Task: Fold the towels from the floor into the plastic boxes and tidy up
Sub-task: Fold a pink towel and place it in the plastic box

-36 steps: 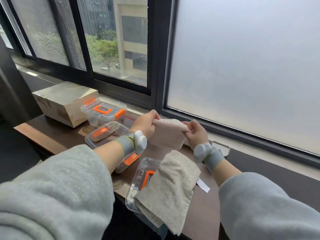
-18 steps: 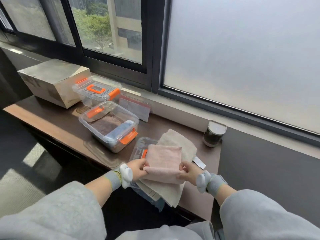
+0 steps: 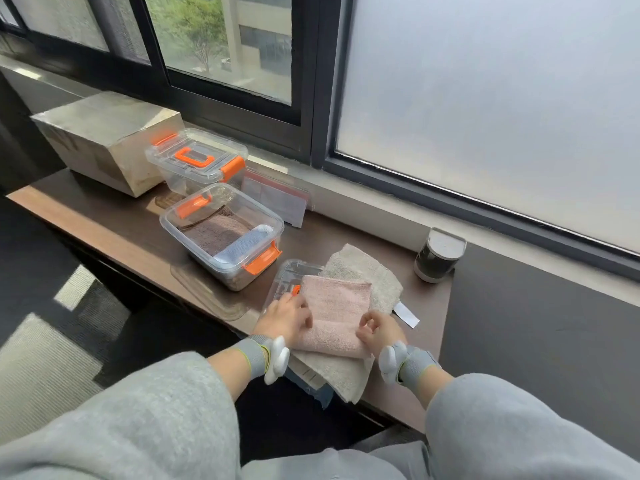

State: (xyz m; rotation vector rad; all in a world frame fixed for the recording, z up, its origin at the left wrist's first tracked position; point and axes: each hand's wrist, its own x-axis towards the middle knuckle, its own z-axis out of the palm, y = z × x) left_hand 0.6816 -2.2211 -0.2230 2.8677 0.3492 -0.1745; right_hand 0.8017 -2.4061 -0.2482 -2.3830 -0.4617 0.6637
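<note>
In the head view, a folded pink towel lies on a beige towel, which covers a clear lid at the ledge's near edge. The left hand presses flat on the pink towel's nine o'clock edge, fingers spread; the right hand pinches its four o'clock corner, fingers curled. The cloth looks soft, light and limp, so it is best lifted by both side edges together to keep the fold. At eleven o'clock stands an open plastic box holding brown and blue towels; beyond it are a closed box and a cardboard carton. A small grey canister sits at two o'clock, clear of the way.
</note>
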